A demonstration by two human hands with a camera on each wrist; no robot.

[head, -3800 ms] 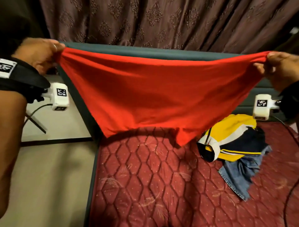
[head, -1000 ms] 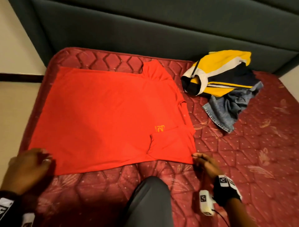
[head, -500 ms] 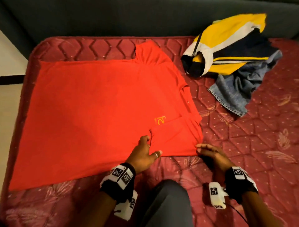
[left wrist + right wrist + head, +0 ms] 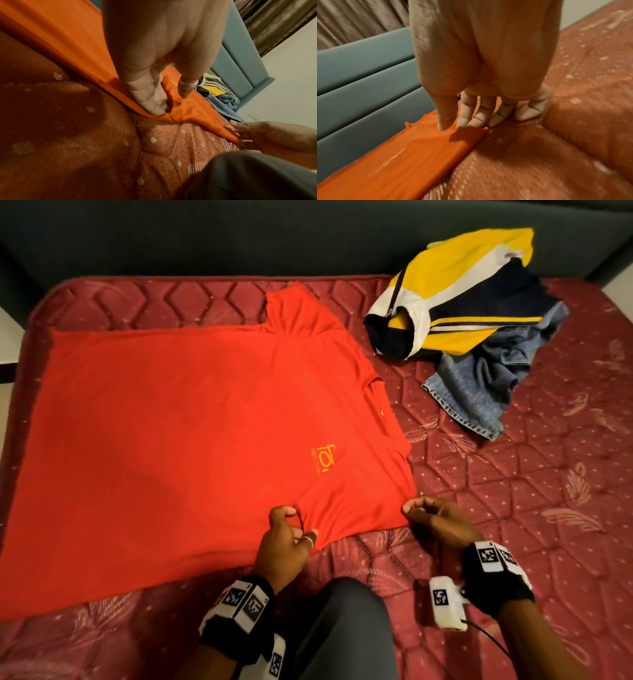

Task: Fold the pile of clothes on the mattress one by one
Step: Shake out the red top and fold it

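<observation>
A red T-shirt (image 4: 178, 436) lies spread flat on the maroon quilted mattress (image 4: 513, 508), its near sleeve folded in over the chest. My left hand (image 4: 291, 525) pinches the sleeve's left edge; in the left wrist view its fingers (image 4: 154, 102) curl into the bunched cloth (image 4: 185, 111). My right hand (image 4: 421, 511) pinches the sleeve's right corner, thumb on top of the shirt (image 4: 402, 155) and fingers (image 4: 477, 119) under the edge. The remaining pile, a yellow, white and navy top (image 4: 455, 292) over blue denim (image 4: 486, 385), lies at the back right.
A dark green padded bed frame (image 4: 239, 237) runs along the far side of the mattress. My grey-trousered knee (image 4: 342, 628) rests on the near edge between my hands. Pale floor (image 4: 5, 344) shows at the far left. A cable (image 4: 486, 635) trails from the right wrist camera.
The shirt went from held up in the air to lying flat. My left hand moved from the hem's left corner to the folded sleeve and now pinches it; my right hand stays at the sleeve corner.
</observation>
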